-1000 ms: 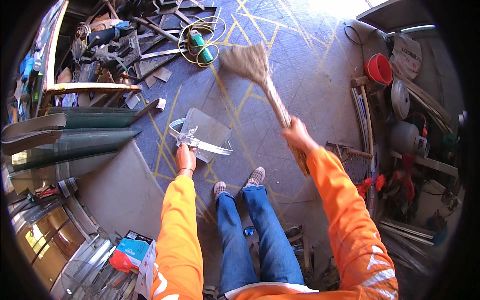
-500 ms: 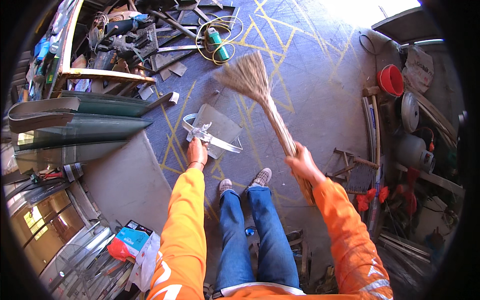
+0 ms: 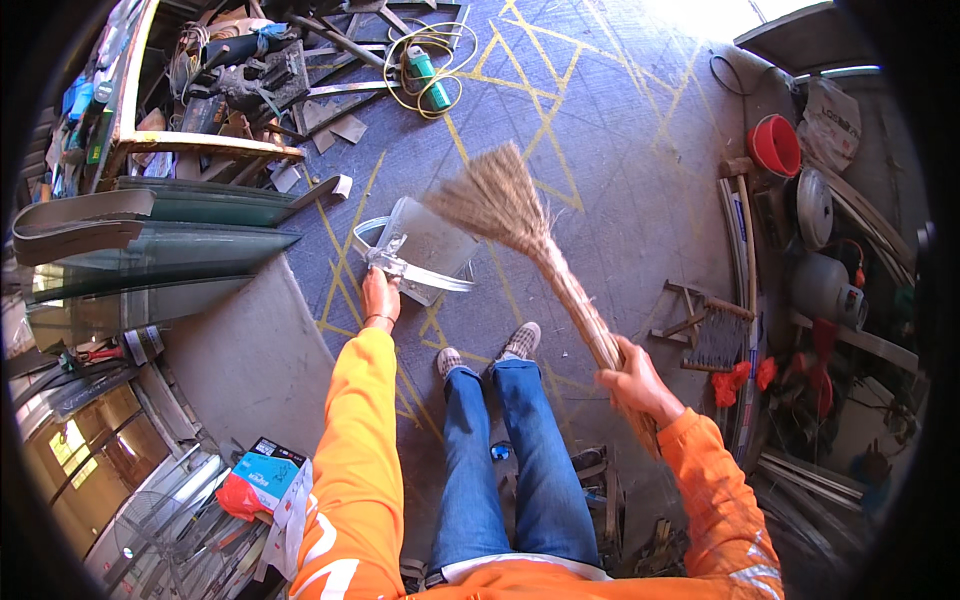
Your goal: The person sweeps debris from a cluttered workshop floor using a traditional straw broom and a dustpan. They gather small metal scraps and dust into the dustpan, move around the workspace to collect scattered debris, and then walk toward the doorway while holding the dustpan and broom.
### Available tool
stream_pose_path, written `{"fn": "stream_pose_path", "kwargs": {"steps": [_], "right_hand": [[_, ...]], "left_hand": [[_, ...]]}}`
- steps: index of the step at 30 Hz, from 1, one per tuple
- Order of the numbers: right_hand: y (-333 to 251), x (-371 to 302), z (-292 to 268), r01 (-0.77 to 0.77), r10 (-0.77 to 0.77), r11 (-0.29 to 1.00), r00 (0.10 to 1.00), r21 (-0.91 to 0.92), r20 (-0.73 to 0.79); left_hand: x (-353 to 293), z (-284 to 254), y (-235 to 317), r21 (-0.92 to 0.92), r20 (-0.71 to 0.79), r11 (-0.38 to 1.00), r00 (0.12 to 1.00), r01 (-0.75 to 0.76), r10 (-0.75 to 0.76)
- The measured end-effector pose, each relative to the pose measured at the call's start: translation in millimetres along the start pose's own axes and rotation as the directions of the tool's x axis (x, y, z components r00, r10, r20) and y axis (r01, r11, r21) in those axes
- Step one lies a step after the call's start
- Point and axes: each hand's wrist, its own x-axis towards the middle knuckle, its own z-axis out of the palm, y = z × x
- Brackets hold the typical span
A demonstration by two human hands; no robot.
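Observation:
My right hand (image 3: 643, 385) is wrapped round the bound handle of a straw broom (image 3: 572, 285). The broom slants toward the far left, its flared bristles spread near the dustpan's right side; whether they touch the floor cannot be told. My left hand (image 3: 380, 300) grips the silver strap handle of a grey metal dustpan (image 3: 418, 222). Silver wrapping covers the joint just beyond my fingers. The pan's flat plate lies beyond the strap, low over the floor or on it.
My feet stand on a blue-grey floor (image 3: 620, 170) with yellow lines. Dark curved sheets (image 3: 170, 262) and a grey board (image 3: 240, 350) lie left. Scrap and a green tool (image 3: 428, 80) with coiled cord are far left. A red bucket (image 3: 774, 146), gas cylinder (image 3: 825, 297) and brush (image 3: 718, 335) stand right.
My right hand has drawn the broom nearer and to the right, so its bristles sit lower in view. The left hand keeps hold of the dustpan, shifted slightly left.

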Motion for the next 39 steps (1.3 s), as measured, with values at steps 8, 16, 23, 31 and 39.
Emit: {"fn": "stream_pose_path", "kwargs": {"steps": [8, 16, 23, 31, 39], "right_hand": [[-8.2, 93.3, 45.5, 0.096, -0.089, 0.995, 0.958, 0.012, -0.273], [50.5, 6.1, 139.9, -0.128, 0.133, 0.990, 0.988, -0.061, 0.083], [12.8, 2.8, 142.3, 0.014, -0.017, 0.995, 0.999, 0.095, 0.030], [-58.1, 135.1, 198.2, 0.150, -0.149, 0.989, 0.966, -0.010, -0.213], [-7.8, 21.6, 218.6, -0.075, 0.084, 0.995, 0.981, -0.062, 0.173]], "left_hand": [[-26.1, -22.6, -42.5, 0.018, -0.027, 0.998, 0.998, 0.057, -0.056], [-40.1, -23.8, -75.7, 0.036, 0.024, 0.997, 0.997, 0.074, -0.075], [-52.1, -28.5, -124.7, -0.075, -0.049, 0.997, 0.999, -0.007, 0.003], [-39.1, -45.2, -165.3, -0.064, -0.092, 0.996, 0.994, 0.056, -0.062], [-33.1, -52.2, -196.5, -0.034, -0.037, 0.978, 0.978, 0.204, -0.206]]}}
